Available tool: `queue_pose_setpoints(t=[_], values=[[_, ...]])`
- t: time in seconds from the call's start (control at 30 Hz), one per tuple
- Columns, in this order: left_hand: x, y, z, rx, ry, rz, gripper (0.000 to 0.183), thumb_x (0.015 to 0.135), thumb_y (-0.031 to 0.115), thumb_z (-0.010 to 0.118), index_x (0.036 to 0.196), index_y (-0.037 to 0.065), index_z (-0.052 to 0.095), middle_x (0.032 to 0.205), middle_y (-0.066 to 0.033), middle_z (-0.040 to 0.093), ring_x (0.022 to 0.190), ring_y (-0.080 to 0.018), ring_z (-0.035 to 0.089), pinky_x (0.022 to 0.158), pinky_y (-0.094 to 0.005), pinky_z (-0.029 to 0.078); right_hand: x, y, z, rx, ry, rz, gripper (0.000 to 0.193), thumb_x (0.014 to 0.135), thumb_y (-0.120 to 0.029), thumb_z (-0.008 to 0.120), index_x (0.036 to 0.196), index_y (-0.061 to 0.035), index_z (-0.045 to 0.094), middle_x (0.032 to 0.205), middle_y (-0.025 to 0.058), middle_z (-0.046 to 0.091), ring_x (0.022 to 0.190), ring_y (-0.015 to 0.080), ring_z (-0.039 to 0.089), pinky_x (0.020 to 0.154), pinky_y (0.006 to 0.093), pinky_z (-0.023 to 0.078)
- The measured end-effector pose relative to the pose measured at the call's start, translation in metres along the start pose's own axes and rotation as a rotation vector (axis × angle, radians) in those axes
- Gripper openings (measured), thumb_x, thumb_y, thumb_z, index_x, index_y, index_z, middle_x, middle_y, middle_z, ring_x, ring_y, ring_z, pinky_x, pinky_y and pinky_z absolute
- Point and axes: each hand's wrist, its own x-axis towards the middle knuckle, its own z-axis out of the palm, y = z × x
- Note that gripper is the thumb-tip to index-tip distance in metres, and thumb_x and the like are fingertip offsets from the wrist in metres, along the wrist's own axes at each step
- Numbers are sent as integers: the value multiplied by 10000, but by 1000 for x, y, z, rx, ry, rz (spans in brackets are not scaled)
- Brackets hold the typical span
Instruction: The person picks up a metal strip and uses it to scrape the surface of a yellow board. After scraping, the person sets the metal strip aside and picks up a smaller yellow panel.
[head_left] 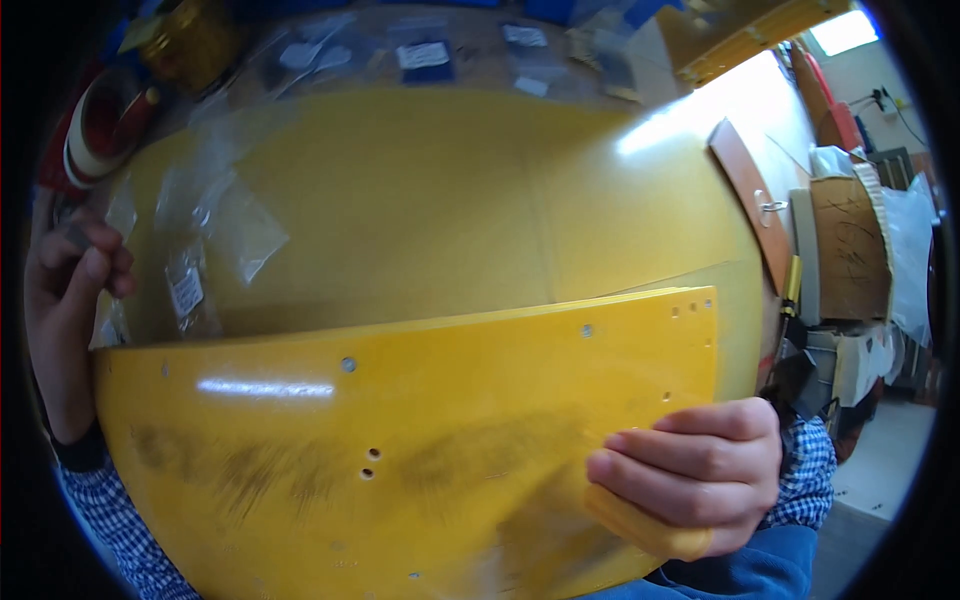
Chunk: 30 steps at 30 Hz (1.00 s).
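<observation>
Closest to the lens, a flat yellow panel (400,450) with small drilled holes and dark smudges is tipped up on edge over the yellow tabletop (420,200). Its right corner is clamped by the person's right hand (695,480), fingers folded over the front, probably to keep it steady. At the table's left edge, the left hand (75,270) pinches a clear plastic bag (185,290) with a white label. More small labelled bags (425,55) lie along the far edge, beside a red-and-white tape roll (100,125).

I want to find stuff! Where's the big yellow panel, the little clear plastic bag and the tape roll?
big yellow panel (300,470), head view, scuffed face.
little clear plastic bag (187,290), head view, label.
tape roll (95,130), head view, side.
</observation>
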Motion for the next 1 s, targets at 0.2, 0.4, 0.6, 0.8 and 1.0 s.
queue_pose_setpoints(t=[0.2,0.4,0.6,0.8,1.0], values=[[11,6,6,-140,-69,39,118,846,109,568,858,-8,560,802,-70,526,667,-114,525,600,-225,433,-24,8,-6,42,305,45,270,643,-130,550,869,-13,640,835,93,607,687,189,601,587,264,457],[9,16,23,-268,-23,36,54,806,14,585,830,-26,557,810,-95,557,650,-140,569,599,-233,477,-69,47,-14,-288,203,533,274,647,-67,679,917,-58,633,858,71,583,745,215,589,650,310,476],[2,42,24,-326,-6,-27,148,795,-42,587,925,-14,525,874,-122,595,669,-169,602,612,-259,502,-116,63,-17,-49,88,764,496,751,-194,666,1194,-56,490,1181,151,523,1098,302,494,931,381,396],[-6,71,25,-335,2,-15,90,782,-21,619,854,-70,599,841,-130,638,664,-166,628,617,-239,507,-108,85,-23,-130,-35,835,600,775,-326,645,1260,-61,413,1272,164,439,1157,309,434,957,393,358],[-10,89,22,-156,-46,15,141,799,39,623,846,-95,623,756,-92,639,661,-133,621,608,-213,480,-76,136,-13,-155,-86,851,980,617,-625,664,1313,-19,333,1261,212,435,1205,334,385,1039,427,232]])
